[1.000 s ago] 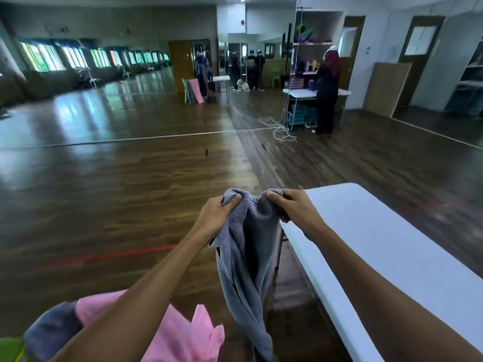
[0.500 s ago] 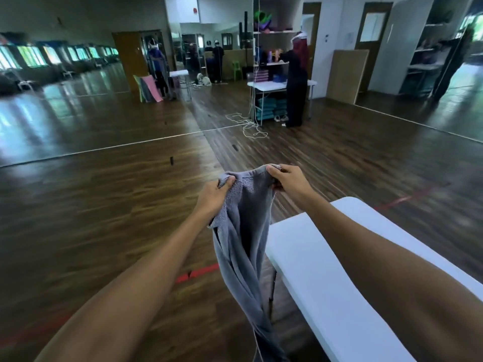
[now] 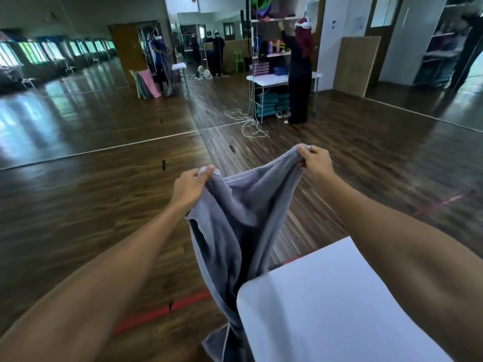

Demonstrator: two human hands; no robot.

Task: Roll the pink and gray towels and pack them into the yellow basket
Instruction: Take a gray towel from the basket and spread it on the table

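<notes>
Gray towel (image 3: 232, 226) hanging in air between both hands, lower end drooping past near corner of white worktop (image 3: 339, 309) toward wooden floor (image 3: 104, 205). Left hand (image 3: 189, 188) pinching one top corner, right hand (image 3: 316, 162) gripping the other, top edge sagging between them. Step, by judgement: opening towel out, rolling not yet begun. Next move calling for laying it flat on worktop, smoothing, then rolling from one end.

Lower end of gray towel (image 3: 235, 212), far below both grips, slips behind corner of white table (image 3: 326, 309), then cut by bottom edge. Left hand (image 3: 190, 189): fingers hidden behind cloth. Right hand (image 3: 315, 160): fingertips tucked into bunched hem. Table cut by bottom edge. Floor (image 3: 392, 178) right of right grip smeared. Shelf items (image 3: 277, 45) far beyond grips too small to tell.
</notes>
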